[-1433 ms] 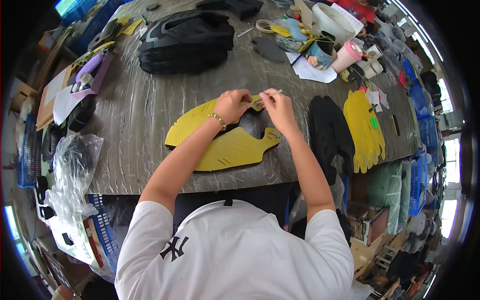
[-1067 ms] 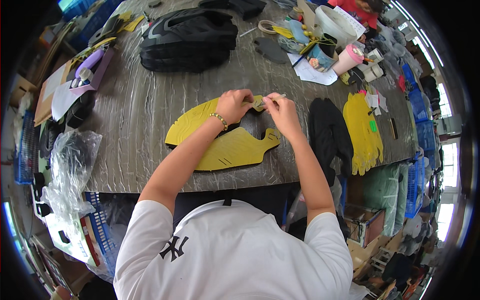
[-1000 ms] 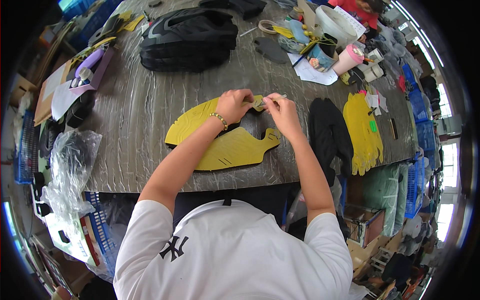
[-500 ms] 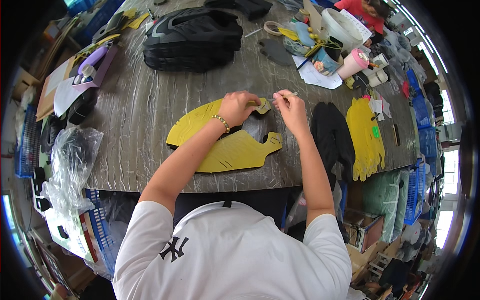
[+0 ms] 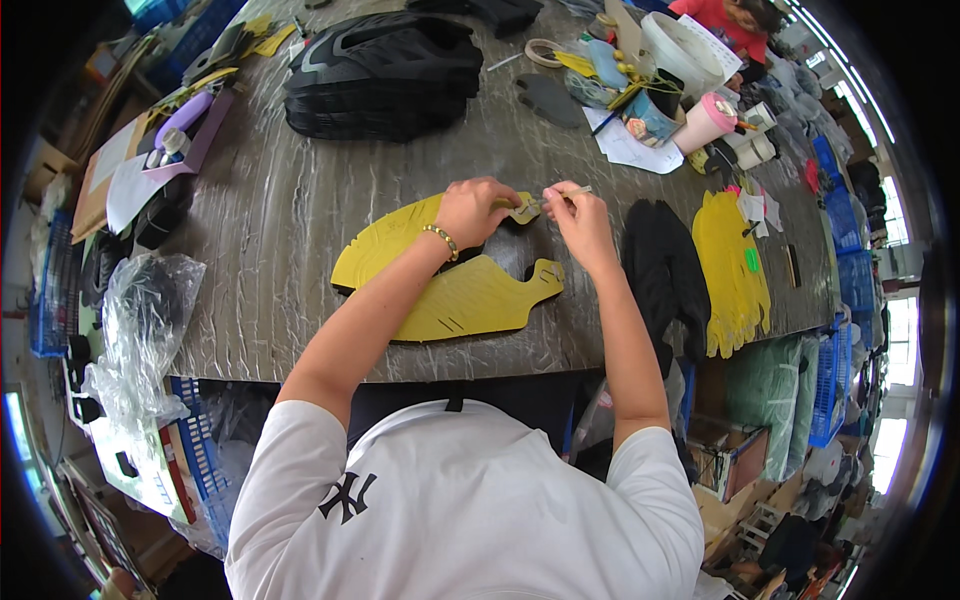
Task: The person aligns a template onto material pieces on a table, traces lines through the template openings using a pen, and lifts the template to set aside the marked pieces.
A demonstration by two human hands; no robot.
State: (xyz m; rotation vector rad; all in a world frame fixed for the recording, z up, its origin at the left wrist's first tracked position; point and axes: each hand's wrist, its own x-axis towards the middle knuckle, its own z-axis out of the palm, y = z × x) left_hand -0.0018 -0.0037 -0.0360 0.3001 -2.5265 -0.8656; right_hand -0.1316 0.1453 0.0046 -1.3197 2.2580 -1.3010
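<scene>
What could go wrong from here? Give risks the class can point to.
1. The thin tool in the right hand might slip toward the left hand, whose fingertips are close by.
2. The upper yellow piece could shift if the left hand's hold loosens.
3. The left forearm passes over part of the lower yellow piece, so it may nudge it.

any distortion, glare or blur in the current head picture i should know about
Head view: strong fisheye, the table bowing along its near edge; head view: whitish streaks on its surface that look like glare, and a right-side window blown out white; head view: right hand fairly sharp, but the tip of its thin tool too small to make out.
</scene>
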